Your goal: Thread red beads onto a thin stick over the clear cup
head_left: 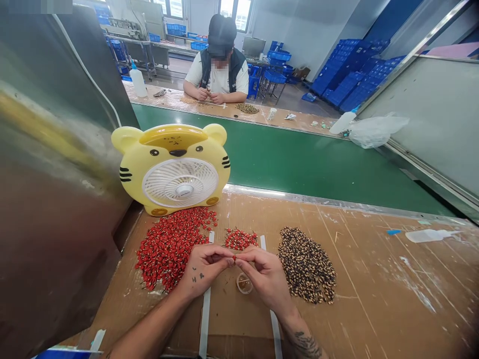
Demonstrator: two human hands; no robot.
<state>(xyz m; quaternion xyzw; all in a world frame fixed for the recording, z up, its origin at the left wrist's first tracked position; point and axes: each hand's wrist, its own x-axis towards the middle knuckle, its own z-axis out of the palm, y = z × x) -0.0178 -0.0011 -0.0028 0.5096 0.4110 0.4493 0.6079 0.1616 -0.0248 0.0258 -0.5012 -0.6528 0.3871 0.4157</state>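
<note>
My left hand [207, 267] and my right hand [264, 274] meet fingertip to fingertip over the brown work surface. Pinched between them is a small red piece [234, 258], mostly covered by the fingers. Beside my left hand spreads a large pile of small red pieces [168, 249] with thin pale and dark ends. A smaller cluster of red pieces [240, 239] lies just beyond my fingertips. To the right of my right hand is a pile of small black-and-tan pieces [307, 264]. A small round clear dish [244, 283] sits under my right fingers.
A yellow tiger-faced fan [175, 169] stands behind the red pile. Beyond runs a green conveyor belt [299, 162], with a co-worker [220, 65] seated across it. A metal cabinet [56, 174] borders the left. A squeeze bottle [428, 235] lies at right. White tape strips [205, 319] mark the surface.
</note>
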